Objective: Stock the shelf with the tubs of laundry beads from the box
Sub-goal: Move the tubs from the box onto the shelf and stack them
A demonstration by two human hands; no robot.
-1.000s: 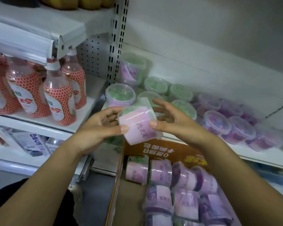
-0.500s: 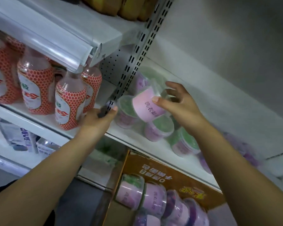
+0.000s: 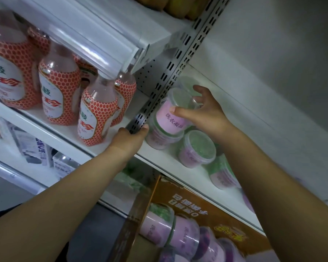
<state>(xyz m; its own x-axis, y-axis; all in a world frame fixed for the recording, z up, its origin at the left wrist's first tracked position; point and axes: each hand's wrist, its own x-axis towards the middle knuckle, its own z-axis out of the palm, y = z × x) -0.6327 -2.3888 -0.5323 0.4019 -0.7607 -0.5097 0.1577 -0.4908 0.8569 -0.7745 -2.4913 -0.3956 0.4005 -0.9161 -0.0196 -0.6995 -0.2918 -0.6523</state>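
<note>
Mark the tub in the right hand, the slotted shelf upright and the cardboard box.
held tub (image 3: 171, 121): head view, on its pink label.
slotted upright (image 3: 170, 74): head view, on its grey metal face.
cardboard box (image 3: 189, 203): head view, on its orange printed flap.

Expect dim, cool, flat light. Glare streaks on price rail (image 3: 95, 44) at 10 o'clock; small highlights on bottles (image 3: 59, 87) at 9 o'clock. Wall (image 3: 282, 53) at 2 o'clock grey, darker toward corner. Sharpest at centre: you can read print on tub (image 3: 170, 120). Outer tubs (image 3: 222, 176) at 4 o'clock and box (image 3: 187, 201) at 6 o'clock soft, smeared. Wide-angle lens tilts upright (image 3: 170, 72), bows shelf edges near frame border.
</note>
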